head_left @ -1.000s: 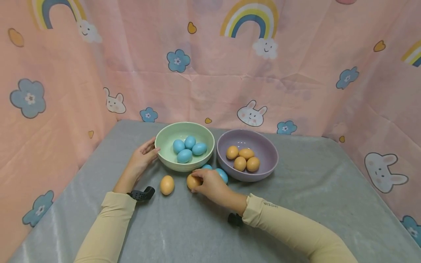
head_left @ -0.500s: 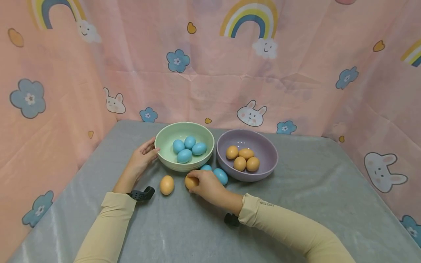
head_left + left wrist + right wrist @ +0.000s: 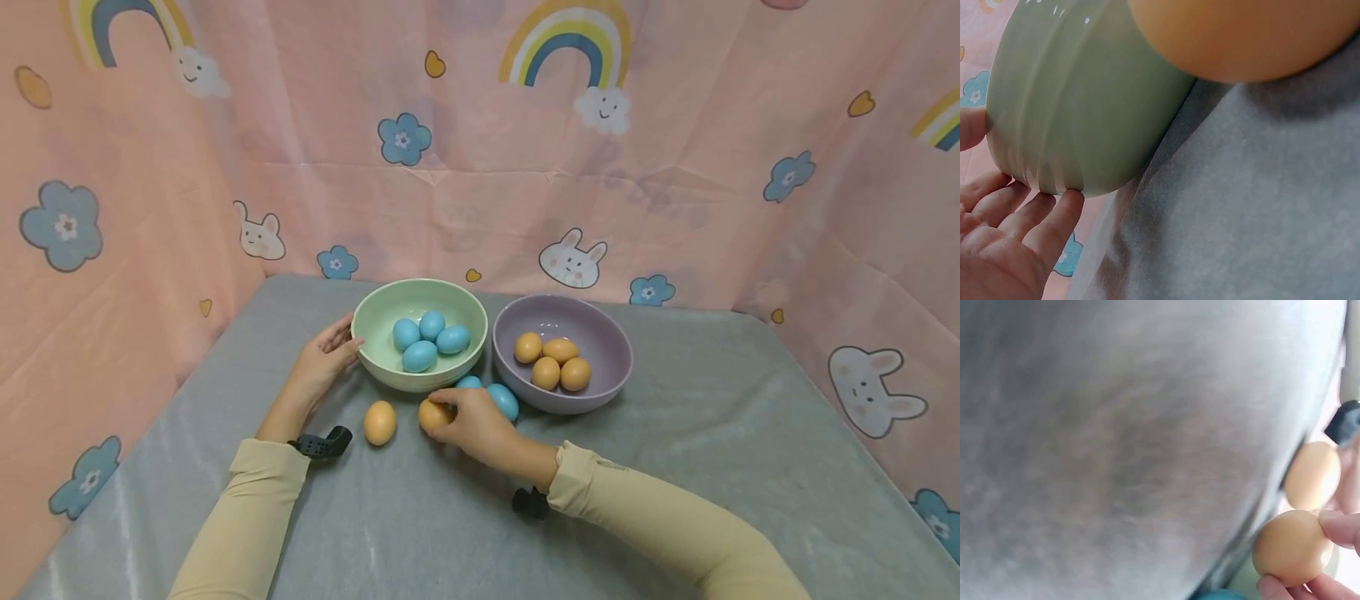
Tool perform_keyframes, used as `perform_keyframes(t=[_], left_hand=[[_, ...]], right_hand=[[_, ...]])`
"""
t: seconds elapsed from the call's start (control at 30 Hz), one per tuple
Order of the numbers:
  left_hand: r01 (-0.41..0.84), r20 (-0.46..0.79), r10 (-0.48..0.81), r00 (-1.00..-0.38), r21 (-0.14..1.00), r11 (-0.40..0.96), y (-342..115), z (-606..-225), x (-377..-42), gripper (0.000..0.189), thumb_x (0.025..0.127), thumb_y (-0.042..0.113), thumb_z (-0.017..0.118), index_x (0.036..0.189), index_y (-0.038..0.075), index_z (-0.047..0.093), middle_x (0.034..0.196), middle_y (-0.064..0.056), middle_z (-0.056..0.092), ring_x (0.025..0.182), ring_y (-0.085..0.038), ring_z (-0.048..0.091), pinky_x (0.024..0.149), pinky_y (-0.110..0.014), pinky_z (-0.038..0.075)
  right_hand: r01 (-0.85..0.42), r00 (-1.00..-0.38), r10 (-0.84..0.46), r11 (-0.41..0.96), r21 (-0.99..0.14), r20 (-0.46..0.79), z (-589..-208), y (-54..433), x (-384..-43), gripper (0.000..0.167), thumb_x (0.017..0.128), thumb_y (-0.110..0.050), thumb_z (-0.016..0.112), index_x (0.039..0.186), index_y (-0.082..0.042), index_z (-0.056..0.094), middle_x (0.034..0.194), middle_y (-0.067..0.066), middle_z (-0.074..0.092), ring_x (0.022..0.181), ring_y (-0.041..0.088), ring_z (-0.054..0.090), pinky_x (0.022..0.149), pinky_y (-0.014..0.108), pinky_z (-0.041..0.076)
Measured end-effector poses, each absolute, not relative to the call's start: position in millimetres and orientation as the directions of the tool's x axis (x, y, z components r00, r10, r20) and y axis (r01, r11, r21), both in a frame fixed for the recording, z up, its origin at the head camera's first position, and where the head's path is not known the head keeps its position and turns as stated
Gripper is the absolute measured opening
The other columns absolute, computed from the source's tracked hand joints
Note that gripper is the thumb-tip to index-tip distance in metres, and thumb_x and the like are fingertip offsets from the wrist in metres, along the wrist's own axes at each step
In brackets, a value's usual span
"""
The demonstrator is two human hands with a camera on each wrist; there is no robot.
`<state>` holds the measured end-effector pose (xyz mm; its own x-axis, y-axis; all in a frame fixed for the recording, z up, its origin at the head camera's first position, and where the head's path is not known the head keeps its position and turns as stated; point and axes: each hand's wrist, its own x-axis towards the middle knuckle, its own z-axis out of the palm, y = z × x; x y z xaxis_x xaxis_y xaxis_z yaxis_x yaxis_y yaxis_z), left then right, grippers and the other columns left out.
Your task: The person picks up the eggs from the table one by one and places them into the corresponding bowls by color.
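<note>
My left hand (image 3: 318,368) rests against the left side of a light green bowl (image 3: 420,382). In the left wrist view its fingertips (image 3: 1072,199) touch the bowl's outer wall, with the thumb by the rim. Several blue eggs (image 3: 420,357) lie inside that bowl. My right hand (image 3: 482,429) pinches a brown egg (image 3: 432,415) between thumb and fingers, just in front of the green bowl. To its left, another brown egg (image 3: 380,423) stands on the grey cloth. Two blue eggs (image 3: 503,403) sit behind the right hand, one of them partly hidden.
A purple bowl (image 3: 611,342) holding several brown eggs (image 3: 575,374) stands right of the green one, their rims close together. Grey cloth (image 3: 712,417) covers the table. A pink patterned curtain (image 3: 465,192) hangs around its back and sides.
The right hand, with the brown egg in its fingers, has shifted slightly left, uncovering more of the blue eggs behind it. The left hand and both bowls stay put.
</note>
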<state>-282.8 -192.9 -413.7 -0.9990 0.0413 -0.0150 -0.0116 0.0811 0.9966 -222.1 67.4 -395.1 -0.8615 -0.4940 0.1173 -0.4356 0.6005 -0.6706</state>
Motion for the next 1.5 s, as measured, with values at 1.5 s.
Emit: perform_keyframes(t=[1.5], left_hand=[[-0.029, -0.032, 0.036, -0.999, 0.997, 0.077, -194, -413, -284, 0.064, 0.103, 0.016, 0.054, 0.159, 0.012, 0.023, 0.165, -0.008, 0.022, 0.153, -0.022, 0.024, 0.115, -0.029, 0.042]], right_hand=[[-0.113, -0.994, -0.051, 0.534, -0.838, 0.101, -356, 166, -256, 0.048, 0.085, -0.018, 0.079, 0.129, -0.006, 0.067, 0.130, 0.014, 0.067, 0.112, 0.028, 0.066, 0.065, 0.011, 0.056]])
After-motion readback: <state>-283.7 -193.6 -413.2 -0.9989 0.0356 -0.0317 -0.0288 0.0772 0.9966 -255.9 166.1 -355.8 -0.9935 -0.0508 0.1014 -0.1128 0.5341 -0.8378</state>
